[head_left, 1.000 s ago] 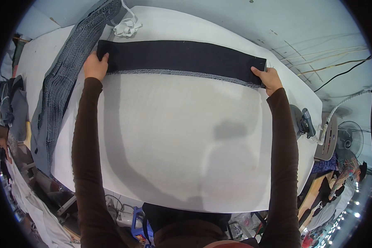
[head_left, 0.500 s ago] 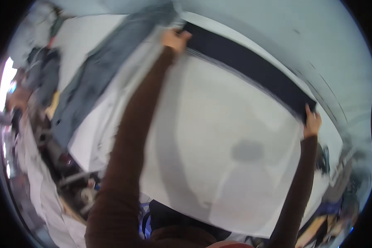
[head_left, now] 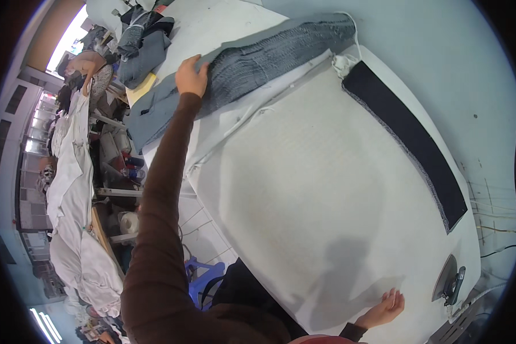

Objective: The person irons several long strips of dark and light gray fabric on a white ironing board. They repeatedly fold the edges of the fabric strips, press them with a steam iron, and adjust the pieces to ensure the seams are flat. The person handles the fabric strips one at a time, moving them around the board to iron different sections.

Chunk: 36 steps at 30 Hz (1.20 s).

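My left hand [head_left: 191, 77] is at the near edge of a long pile of grey-blue fabric pieces [head_left: 258, 63], thumb and fingers apart. Whether it touches the top piece is hard to tell. A dark, nearly black fabric strip [head_left: 408, 140] with a frayed, lighter edge lies flat along the far right side of the white padded table [head_left: 304, 172]. Down at the table's near right, my right hand [head_left: 386, 309] hovers with loosely bent fingers and nothing in them. An iron [head_left: 450, 281] rests beyond it, close to the right edge.
Folded dark and grey garments [head_left: 143, 51] sit past the pile's left end. White cloth [head_left: 69, 200] drapes over a bench at left, where another person [head_left: 90, 69] stands bent over. A blue stool [head_left: 203, 281] is below the table edge, and a wall [head_left: 441, 69] borders the far side.
Both hands have let go of the dark strip, which now lies on the table. My left hand has moved left to the grey pile; my right has drawn back toward me. The view has turned left.
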Tool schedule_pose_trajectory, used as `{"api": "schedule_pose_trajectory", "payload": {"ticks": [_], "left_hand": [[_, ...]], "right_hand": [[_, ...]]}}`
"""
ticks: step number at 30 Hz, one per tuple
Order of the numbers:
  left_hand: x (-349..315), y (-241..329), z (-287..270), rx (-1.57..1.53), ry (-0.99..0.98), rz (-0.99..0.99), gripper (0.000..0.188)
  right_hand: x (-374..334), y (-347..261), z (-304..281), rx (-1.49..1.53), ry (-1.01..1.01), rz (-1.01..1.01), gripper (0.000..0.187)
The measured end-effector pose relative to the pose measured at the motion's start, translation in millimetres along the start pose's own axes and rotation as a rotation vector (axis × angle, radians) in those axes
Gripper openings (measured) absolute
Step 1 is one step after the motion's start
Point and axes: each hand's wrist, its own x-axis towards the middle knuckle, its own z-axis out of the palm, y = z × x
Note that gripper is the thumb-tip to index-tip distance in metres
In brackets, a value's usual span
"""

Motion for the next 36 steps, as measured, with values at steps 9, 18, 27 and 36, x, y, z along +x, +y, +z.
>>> {"api": "schedule_pose_trajectory", "payload": {"ticks": [9,18,27,36], "left_hand": [[41.9,-19.2,34.8,-0.251,-0.540,-0.243,0.031],[34.3,24.3,-5.0,-0.109,-0.277,-0.235,0.023],[-186.0,118.1,-187.5,-0.442,-0.077,0.075,0.018],[-356.2,186.2,-300.9,-0.762,-0.234,0.147,0.021]], "right_hand": [[-72.5,-46.0,-61.5,0.077,0.080,0.180,0.042],[-139.5,-32.7,-65.3,0.189,-0.072,0.188,0.043],[-182.0,-37.6,6.9,0.355,-0.798,0.392,0.055],[-237.0,-137.2,127.6,0.758,-1.544,0.448,0.072]]}}
